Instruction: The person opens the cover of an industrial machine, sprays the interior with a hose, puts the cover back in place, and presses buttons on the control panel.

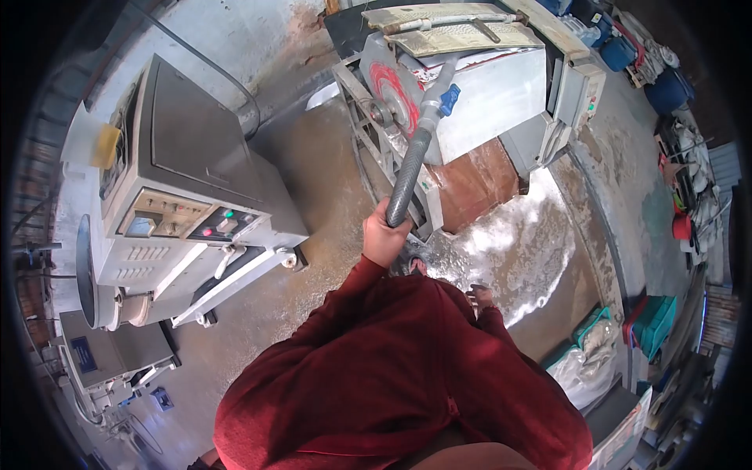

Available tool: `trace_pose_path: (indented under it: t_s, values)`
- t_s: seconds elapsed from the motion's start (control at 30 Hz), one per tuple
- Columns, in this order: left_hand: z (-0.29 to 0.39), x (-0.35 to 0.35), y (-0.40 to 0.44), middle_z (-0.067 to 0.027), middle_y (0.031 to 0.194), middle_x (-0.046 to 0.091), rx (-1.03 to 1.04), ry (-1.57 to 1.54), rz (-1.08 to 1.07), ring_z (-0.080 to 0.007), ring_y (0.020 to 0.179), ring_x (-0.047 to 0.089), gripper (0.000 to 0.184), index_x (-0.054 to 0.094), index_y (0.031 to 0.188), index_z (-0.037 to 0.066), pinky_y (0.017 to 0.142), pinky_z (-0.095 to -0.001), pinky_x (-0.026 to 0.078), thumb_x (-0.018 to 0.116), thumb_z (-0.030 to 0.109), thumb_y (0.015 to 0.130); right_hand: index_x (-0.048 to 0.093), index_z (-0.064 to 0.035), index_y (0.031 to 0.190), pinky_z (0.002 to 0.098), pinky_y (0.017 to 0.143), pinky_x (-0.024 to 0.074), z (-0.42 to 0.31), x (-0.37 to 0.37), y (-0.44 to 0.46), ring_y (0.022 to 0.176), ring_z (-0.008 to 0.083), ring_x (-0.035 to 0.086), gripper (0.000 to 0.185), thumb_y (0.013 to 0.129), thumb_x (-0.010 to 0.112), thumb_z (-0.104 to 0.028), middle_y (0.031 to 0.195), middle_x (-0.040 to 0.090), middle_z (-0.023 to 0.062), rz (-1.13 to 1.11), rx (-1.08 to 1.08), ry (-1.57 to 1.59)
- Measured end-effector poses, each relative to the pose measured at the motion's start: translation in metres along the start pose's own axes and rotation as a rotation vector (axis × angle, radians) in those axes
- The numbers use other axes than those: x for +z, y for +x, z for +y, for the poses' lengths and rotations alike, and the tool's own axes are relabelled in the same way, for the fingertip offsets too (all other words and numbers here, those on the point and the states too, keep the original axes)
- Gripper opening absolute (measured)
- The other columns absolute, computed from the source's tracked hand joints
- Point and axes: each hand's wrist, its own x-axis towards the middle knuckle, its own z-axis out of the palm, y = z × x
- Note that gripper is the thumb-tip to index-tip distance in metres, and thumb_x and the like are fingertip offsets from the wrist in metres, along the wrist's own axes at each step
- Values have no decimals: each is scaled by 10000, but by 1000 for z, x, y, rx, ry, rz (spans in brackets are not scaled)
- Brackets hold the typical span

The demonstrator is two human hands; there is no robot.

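- Left hand [385,237]: clamped on the near end of the hose [412,174], fingers wrapped round it; the hose slants up to the far side, toward the machine [497,106].
- Right hand [481,297]: low at the person's right side, apart from the hose; its fingers are partly in shadow, so I cannot tell how they stand or whether they hold anything.
- Hose: joins a grey pipe [444,76] with a blue valve handle [450,100]; the pipe's far end reaches the machine's opening, under the raised lid [462,35].
- Around: a cabinet [200,117] with buttons stands at left; the floor [313,157] is wet, with bright water or foam [533,227] below the machine; a crate [662,317] is at right.
- Judgement: the step in hand seems to be holding the pipe at the opening; the next move calls for a firm grip, a steady angle and sure footing.
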Motion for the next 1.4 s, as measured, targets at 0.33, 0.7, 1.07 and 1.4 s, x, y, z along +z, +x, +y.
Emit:
trace_pose_path:
  t_s: [0.33, 0.7, 1.07, 1.4]
  values:
    - [0, -15, 2, -17, 570, 503, -60, -8, 101, -72, 548, 475, 98, 517, 721, 45, 539, -247, 419, 597, 40, 666, 444, -122, 1201, 450, 710, 458, -12, -4, 15, 889, 326, 561, 375, 850, 423, -253, 1092, 553, 168, -67, 42, -47]
    - [-3, -7, -2, -15, 576, 503, -47, -7, 14, -69, 512, 468, 110, 506, 730, 48, 501, -246, 397, 599, 33, 673, 473, -74, 1164, 435, 661, 488, -22, -4, 12, 825, 278, 586, 397, 816, 422, -259, 989, 593, 149, -47, 52, -36]
    - [-7, -2, 0, 37, 601, 476, 58, 6, 25, -29, 506, 427, 113, 505, 753, 53, 441, -212, 353, 593, 8, 699, 475, -67, 1168, 443, 670, 480, -18, -6, 13, 832, 293, 581, 405, 814, 441, -262, 1001, 588, 158, -29, 59, -35]
    - [-9, -3, 6, -4, 594, 509, -72, -52, 31, -60, 529, 465, 102, 523, 753, 48, 506, -230, 393, 587, 17, 680, 474, -81, 1166, 447, 684, 471, -16, -6, 7, 874, 279, 577, 404, 816, 447, -281, 1017, 588, 147, -49, 44, -8]
